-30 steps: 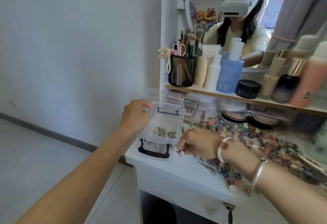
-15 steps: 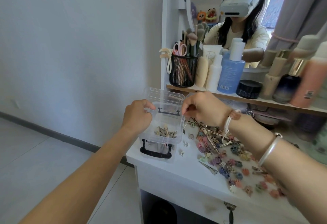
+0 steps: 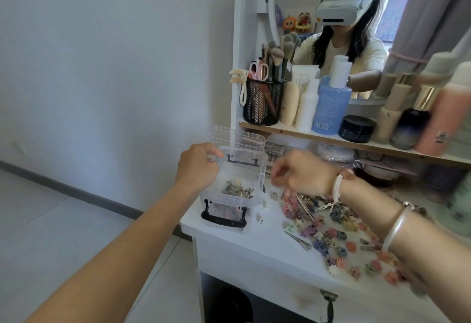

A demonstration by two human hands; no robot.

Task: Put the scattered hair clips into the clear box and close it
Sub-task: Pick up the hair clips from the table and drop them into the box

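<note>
The clear box (image 3: 252,202) stands open at the left end of the white dressing table (image 3: 254,243), its lid (image 3: 237,139) tipped back and black handles on both ends. Several metal hair clips (image 3: 237,191) lie inside it. My left hand (image 3: 197,166) grips the box's left rim. My right hand (image 3: 298,172) hovers, blurred, just right of the box's rim, fingers loosely curled; whether it holds a clip I cannot tell. Scattered small coloured claw clips (image 3: 339,236) and long metal clips (image 3: 304,209) cover the table to the right.
A shelf (image 3: 331,139) above the table carries a black mesh brush holder (image 3: 263,100), a blue bottle (image 3: 331,104), a black jar (image 3: 356,129) and other bottles. A mirror stands behind. The table's left edge drops to the tiled floor.
My right hand rose from the table beside the box to over its right rim, then drew slightly back to the right. My left hand kept its grip on the box.
</note>
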